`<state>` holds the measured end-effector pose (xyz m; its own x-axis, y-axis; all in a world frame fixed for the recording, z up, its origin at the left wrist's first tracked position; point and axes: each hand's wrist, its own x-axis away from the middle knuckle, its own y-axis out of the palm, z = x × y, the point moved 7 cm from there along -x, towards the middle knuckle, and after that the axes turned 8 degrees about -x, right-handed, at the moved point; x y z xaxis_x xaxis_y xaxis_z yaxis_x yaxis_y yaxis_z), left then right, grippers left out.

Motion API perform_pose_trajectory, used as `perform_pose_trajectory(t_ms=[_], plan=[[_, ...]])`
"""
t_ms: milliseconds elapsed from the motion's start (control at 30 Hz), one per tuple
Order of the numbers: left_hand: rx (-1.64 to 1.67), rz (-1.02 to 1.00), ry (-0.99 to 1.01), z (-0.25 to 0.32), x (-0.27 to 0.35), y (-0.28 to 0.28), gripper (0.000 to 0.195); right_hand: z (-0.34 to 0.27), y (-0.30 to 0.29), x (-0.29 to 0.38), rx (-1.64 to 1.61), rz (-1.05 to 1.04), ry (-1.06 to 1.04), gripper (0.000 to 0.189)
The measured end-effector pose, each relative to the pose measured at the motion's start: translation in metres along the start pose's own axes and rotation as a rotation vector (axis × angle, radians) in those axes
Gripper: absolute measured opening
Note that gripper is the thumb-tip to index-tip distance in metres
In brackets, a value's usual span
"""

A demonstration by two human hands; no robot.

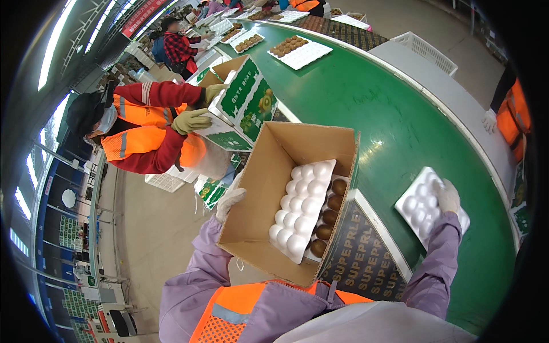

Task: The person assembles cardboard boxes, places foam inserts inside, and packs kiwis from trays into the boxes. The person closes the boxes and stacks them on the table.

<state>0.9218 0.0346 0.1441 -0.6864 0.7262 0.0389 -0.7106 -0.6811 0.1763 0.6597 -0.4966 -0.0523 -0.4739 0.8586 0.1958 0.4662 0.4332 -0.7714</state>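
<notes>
My left hand (230, 203), in a whitish work glove, holds the outer left side of an open cardboard box (251, 206). Inside the box a white molded tray (300, 201) leans bumps-up, partly covering a row of brown kiwifruit (329, 216) along the right wall. My right hand (448, 197), also gloved, grips another white molded tray (420, 201) by its bumps, over the green conveyor belt (394, 150). The fingertips are partly blurred against the tray.
A co-worker in an orange vest (146, 141) handles a green printed carton (244, 100) at upper left. Half-filled kiwifruit trays (311, 53) ride the belt farther off. A white crate (424, 52) stands beyond the belt, and another person's gloved hand (490, 121) shows at right.
</notes>
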Motion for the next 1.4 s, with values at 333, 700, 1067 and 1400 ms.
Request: perform_pose_trajectory(t_ms=[333,700,1067,1400], plan=[[0.083,-0.017,0.007,0.001,-0.012,0.010,0.080,0.171,-0.033,0.113,-0.858,-0.112,0.350,0.062],[-0.004,-0.071,0.033,0.004,-0.010,0.010,0.074,0.136,0.013,0.189,-1.252,0.006,0.207,0.043],[0.232,-0.169,0.086,-0.018,-0.022,-0.009,0.074,0.060,0.003,0.256,-1.675,0.033,0.383,0.049],[0.061,0.014,0.099,-0.028,-0.032,-0.025,0.074,-0.017,-0.122,0.324,-1.580,0.398,0.192,0.053]])
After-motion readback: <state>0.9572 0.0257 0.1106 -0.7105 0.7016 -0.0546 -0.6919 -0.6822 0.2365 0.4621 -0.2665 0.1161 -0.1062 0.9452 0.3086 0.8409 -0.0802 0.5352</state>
